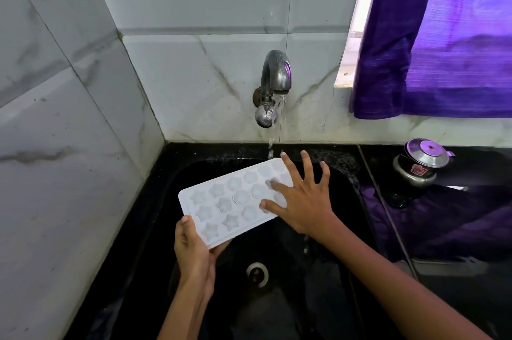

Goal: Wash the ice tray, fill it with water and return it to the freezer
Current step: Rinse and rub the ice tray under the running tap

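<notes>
A white ice tray (pixel 221 204) with star and round moulds is held tilted over the black sink (pixel 340 229). My left hand (pixel 194 251) grips its near corner from below. My right hand (pixel 302 201) lies flat on the tray's far right end with fingers spread, fingertips pressing into the moulds. Water runs from the metal tap (pixel 274 82) on the wall and falls onto the tray's far end.
The sink drain (pixel 257 273) is below the tray. A small metal pot with a lid (pixel 421 165) stands on the black counter at the right, beside a purple cloth (pixel 443 220). A purple curtain (pixel 432 35) hangs at the window. Tiled walls close the left and back.
</notes>
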The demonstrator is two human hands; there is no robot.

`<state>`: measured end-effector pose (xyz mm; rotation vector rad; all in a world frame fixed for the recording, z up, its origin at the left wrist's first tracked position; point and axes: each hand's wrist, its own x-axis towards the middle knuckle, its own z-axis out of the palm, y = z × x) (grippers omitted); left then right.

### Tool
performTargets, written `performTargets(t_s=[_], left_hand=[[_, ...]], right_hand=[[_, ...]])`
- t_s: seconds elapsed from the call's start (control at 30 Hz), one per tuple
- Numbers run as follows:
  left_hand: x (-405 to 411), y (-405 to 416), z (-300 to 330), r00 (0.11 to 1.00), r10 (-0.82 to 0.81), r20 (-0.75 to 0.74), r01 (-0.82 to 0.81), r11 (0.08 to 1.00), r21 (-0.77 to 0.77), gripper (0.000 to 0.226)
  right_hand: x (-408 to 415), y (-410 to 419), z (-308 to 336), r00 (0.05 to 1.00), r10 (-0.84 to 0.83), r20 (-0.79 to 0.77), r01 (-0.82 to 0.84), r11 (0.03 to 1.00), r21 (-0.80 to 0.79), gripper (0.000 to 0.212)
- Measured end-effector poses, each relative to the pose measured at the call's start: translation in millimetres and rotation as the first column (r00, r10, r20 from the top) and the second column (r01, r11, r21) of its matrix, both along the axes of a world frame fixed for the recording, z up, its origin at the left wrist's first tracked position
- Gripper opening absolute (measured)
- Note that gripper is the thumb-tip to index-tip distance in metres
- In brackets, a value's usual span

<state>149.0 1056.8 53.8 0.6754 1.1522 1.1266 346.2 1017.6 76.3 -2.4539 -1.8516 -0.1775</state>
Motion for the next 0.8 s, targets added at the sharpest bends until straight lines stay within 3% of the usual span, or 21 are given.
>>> performTargets(t_s=[0.1,0.27,0.5,0.67,0.8], left_hand=[[0.7,2.3,1.0,1.0,-0.016,-0.012,0.016,1.0,0.01,0.029],[-3.1,3.7,0.4,1.0,0.003,0.029,-0.002,1.0,-0.02,0.031],[-0.1,3.6,1.1,1.0,-0.004,0.022,0.004,1.0,-0.013,0.028],[-1.7,2.9,1.6,0.999,0.019,0.046,-0.018,1.0,-0.02,0.034],[3.1,5.9,6.1,0.998,0.033,0.055,-0.032,0.999,-0.022,0.034]], right_hand=[[-1.9,1.0,-0.1,1.0,0.013,0.002,-0.013,1.0,0.006,0.058],[0.8,7.4,7.7,0.989,-0.043,-0.142,0.053,0.996,0.067,0.053],[1.4,7.8,7.1,0.993,-0.015,-0.12,0.017,1.0,0.022,0.053],[-2.1,3.6,5.3,0.928,-0.073,-0.365,0.175,0.951,0.253,0.044],[-2.4,0.7,-0.6,0.928,-0.02,-0.373,0.148,0.936,0.319,0.036]])
